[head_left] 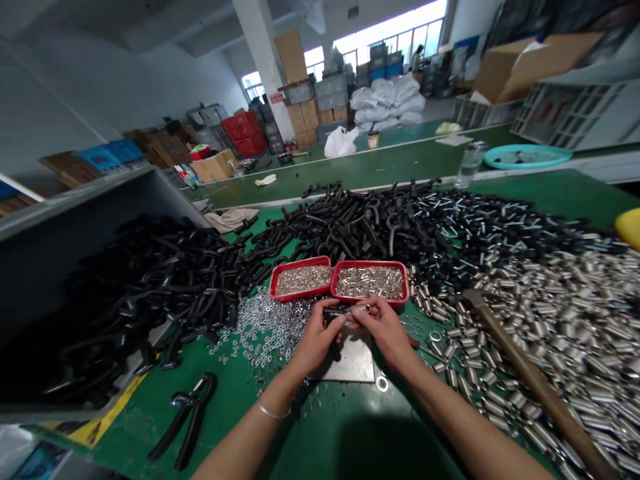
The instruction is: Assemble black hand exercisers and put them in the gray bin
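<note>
Above a flat metal plate, my left hand has its fingers closed round a small black part. Close beside it, my right hand pinches a small metal spring against the end of that black part. Two red trays of tiny metal pins, the left tray and the right tray, sit just beyond my hands. Small metal nuts lie spread to the left of my left hand.
A hammer lies over a heap of metal springs at right. Black handles are piled behind the trays and in a grey bin at left. An assembled black tool lies at the front left. A glass stands behind.
</note>
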### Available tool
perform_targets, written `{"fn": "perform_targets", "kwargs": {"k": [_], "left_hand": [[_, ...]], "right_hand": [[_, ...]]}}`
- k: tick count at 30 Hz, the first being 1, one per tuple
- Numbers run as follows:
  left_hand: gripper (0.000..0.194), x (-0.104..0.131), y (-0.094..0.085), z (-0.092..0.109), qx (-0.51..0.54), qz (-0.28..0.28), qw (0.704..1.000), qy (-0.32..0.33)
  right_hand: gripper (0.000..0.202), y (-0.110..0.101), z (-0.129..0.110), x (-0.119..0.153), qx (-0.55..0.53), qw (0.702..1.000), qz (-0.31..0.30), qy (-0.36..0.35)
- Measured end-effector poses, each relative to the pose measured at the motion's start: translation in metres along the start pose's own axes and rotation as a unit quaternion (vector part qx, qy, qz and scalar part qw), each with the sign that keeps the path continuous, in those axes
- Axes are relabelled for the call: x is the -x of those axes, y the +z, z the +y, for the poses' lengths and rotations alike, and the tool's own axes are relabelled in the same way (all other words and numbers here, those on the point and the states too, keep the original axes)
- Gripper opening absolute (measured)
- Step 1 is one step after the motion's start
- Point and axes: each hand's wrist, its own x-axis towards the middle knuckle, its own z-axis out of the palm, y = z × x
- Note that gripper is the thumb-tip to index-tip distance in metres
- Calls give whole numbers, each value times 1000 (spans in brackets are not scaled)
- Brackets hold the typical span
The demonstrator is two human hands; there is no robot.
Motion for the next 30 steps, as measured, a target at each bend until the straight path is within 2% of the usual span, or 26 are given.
{"fn": "perform_targets", "kwargs": {"k": [3, 7, 9, 12, 14, 16, 17, 19, 20, 22, 24, 25, 27, 29, 30], "left_hand": [[48, -4, 11, -5, 4, 8, 1000, 3], [46, -2, 13, -5, 99, -11, 995, -23], [47, 6, 15, -5, 137, -72, 986, -56], [55, 23, 22, -6, 165, -224, 954, -114], [46, 32, 26, -7, 193, -271, 932, -145], [34, 34, 26, -5, 209, -245, 934, -155], [31, 33, 23, -4, 205, -208, 945, -147], [29, 27, 12, 1, 191, -102, 971, -105], [29, 22, 5, 4, 191, -48, 977, -79], [30, 13, -11, 9, 212, 30, 976, -42], [31, 5, -22, 12, 243, 52, 968, -21], [30, 2, -25, 11, 255, 49, 966, -15], [29, -1, -24, 9, 268, 33, 963, -13], [29, -2, -17, 4, 276, 19, 961, -18], [29, -2, -13, 2, 276, 18, 961, -20]], "right_hand": [[34, 1, 2, 0, 2, 1000, 26, -13], [30, 1, 2, 0, 44, 998, 18, -39], [28, -2, 0, 2, 71, 997, -8, -42], [27, -7, -2, 5, 98, 991, -89, -10], [27, -11, -6, 5, 123, 981, -150, 13], [26, -19, -13, 2, 178, 968, -174, 6], [25, -26, -19, 1, 224, 960, -168, -11], [21, -43, -30, 1, 351, 924, -134, -66], [18, -52, -36, 5, 424, 892, -127, -94], [14, -68, -40, 19, 555, 808, -155, -126], [12, -77, -35, 41, 646, 729, -192, -121], [10, -78, -29, 52, 683, 696, -189, -116], [9, -77, -15, 70, 745, 642, -145, -111], [14, -74, -4, 80, 774, 616, -103, -104], [17, -72, -1, 82, 772, 621, -92, -100]]}}
